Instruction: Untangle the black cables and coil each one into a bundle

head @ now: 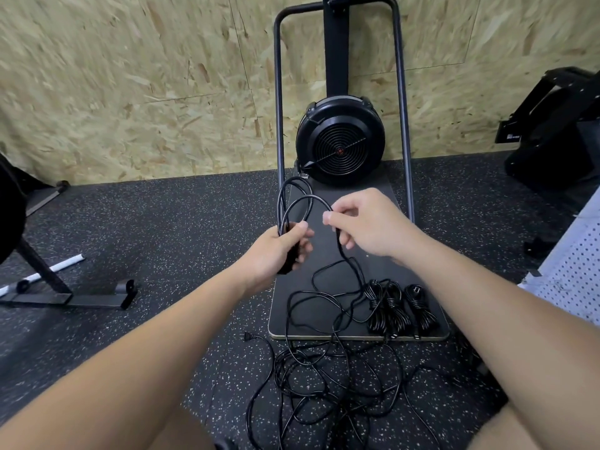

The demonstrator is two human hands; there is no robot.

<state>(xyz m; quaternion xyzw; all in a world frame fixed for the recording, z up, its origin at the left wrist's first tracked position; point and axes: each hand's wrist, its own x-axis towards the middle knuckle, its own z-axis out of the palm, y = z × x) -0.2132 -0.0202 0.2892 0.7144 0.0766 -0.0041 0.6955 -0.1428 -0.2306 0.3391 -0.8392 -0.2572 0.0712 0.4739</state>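
- A partly formed coil (293,203) of black cable is held upright in the left hand (280,251), whose fingers and thumb are curled round the gathered loops.
- The same cable (344,254) is pinched between thumb and fingers of the right hand (363,224), just beside the left hand, and is seen running down to the platform (324,248) of the fan machine (340,141).
- On the speckled floor (162,228) below the hands a loose tangle (328,378) of black cable is spread, with a two-pin plug (247,336) lying at its left edge.
- Three finished bundles (401,308) are laid side by side at the right of the platform, touching or nearly so.
- It is judged that a snag could be caused if the fed length were pulled while knotted in the tangle; the finished bundles could be dragged or the held loops pulled loose.
- No brand or legible writing can be made out; a pale label on the black equipment (552,125) at far right is too small to be read.
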